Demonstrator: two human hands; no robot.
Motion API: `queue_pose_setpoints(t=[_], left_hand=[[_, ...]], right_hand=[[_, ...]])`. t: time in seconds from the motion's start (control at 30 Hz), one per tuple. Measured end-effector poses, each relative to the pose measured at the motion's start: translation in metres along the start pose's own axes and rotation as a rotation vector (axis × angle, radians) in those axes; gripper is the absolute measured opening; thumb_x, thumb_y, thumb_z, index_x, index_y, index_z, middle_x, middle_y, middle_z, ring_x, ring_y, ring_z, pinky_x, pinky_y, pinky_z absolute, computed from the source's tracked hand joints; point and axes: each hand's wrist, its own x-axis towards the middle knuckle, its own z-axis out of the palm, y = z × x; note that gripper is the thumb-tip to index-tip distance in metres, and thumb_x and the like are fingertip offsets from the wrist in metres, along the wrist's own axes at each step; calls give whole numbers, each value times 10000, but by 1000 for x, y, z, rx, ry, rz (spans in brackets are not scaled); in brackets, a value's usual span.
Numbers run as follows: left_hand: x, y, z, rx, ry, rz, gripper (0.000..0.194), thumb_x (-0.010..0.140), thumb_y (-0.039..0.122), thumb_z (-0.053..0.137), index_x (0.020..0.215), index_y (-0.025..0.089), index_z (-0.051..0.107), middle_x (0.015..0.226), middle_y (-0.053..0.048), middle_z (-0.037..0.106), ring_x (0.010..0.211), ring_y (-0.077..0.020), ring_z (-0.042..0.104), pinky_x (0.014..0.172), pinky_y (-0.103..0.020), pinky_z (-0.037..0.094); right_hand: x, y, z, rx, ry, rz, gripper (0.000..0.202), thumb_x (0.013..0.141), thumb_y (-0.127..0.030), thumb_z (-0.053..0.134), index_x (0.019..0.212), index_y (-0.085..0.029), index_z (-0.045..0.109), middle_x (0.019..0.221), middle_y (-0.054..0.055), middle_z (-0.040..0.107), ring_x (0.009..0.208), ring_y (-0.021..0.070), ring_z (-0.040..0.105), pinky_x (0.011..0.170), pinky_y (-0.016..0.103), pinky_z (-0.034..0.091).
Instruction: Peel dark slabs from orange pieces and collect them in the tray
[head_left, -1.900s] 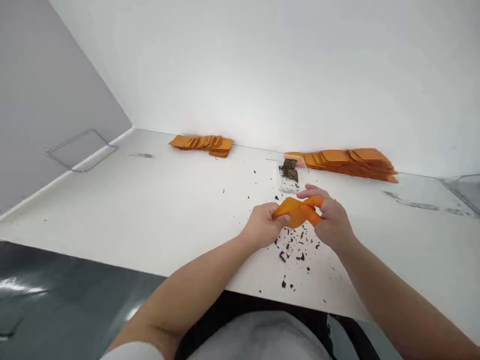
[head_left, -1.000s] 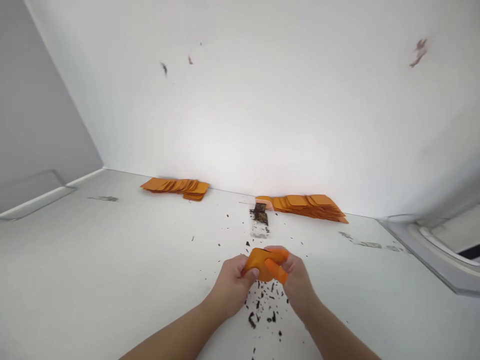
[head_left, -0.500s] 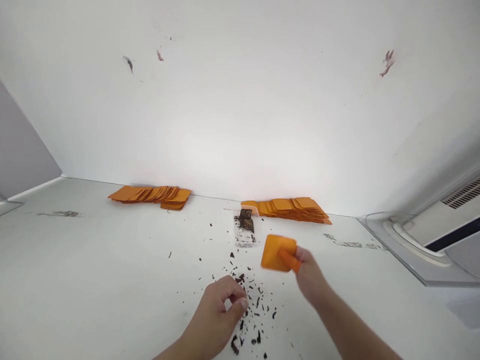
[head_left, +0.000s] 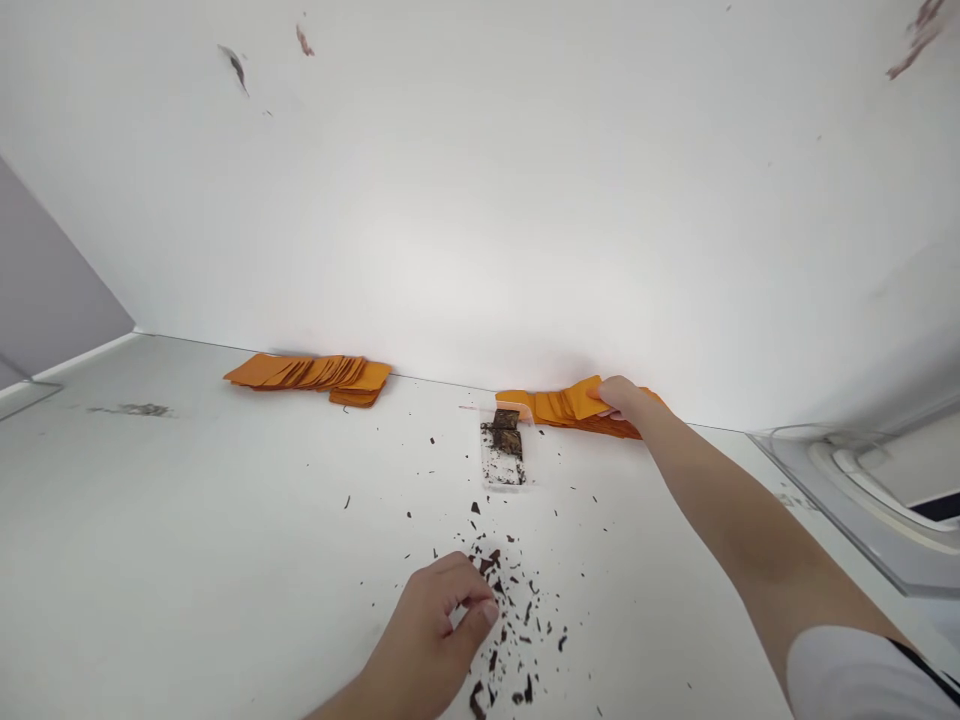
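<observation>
My right hand (head_left: 621, 396) reaches to the right-hand row of orange packets (head_left: 553, 408), its fingers closed on one flat orange packet (head_left: 587, 399) that lies over the row. Whether that packet rests fully on the others cannot be told. My left hand (head_left: 442, 630) is low in the middle of the view, thumb and forefinger curled together beside scattered dark flakes (head_left: 501, 588). Anything between those fingertips is hidden or too small to make out. Between my hands and the wall lies a small clear plastic tray (head_left: 501, 487) with dark, pressed pieces (head_left: 507, 440) in it.
A second row of overlapping orange packets (head_left: 300, 372) lies at the left along the wall. The white wall (head_left: 450, 200) bears dark and reddish marks. Grey smudges (head_left: 139, 410) mark the white surface at left. A pale rounded fixture (head_left: 870, 480) stands at the right edge.
My right hand has moved away from me, from above the near surface to the right-hand packet row, carrying the orange packet. My left hand stays nearly still. The view has shifted slightly.
</observation>
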Motion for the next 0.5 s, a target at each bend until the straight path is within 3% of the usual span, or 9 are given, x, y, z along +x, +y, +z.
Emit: queue_pose_setpoints(t=[0.13, 0.3, 0.5], left_hand=[[1, -2, -1, -5, 11, -19, 198, 866, 231, 490, 692, 192, 578, 763, -31, 616, 704, -165, 569, 659, -267, 428], [-1, -6, 2, -14, 7, 72, 229, 889, 261, 476, 694, 192, 573, 724, -27, 602, 652, -151, 558, 610, -253, 414], [-5, -6, 2, 21, 13, 129, 224, 900, 263, 468, 728, 192, 593, 732, -39, 602, 663, -155, 562, 598, -255, 417]], right_hand=[[17, -8, 4, -161, -32, 34, 278, 957, -368, 577, 1109, -137, 610, 1066, 76, 629, 886, 173, 631, 779, 344, 556], [23, -4, 1, -324, 61, -9, 310, 937, -404, 592, 1098, -140, 609, 1047, 75, 630, 906, 187, 624, 812, 379, 536], [21, 2, 3, -436, 198, -59, 370, 794, -419, 695, 1006, -120, 648, 956, 164, 637, 941, 306, 632, 773, 400, 495]])
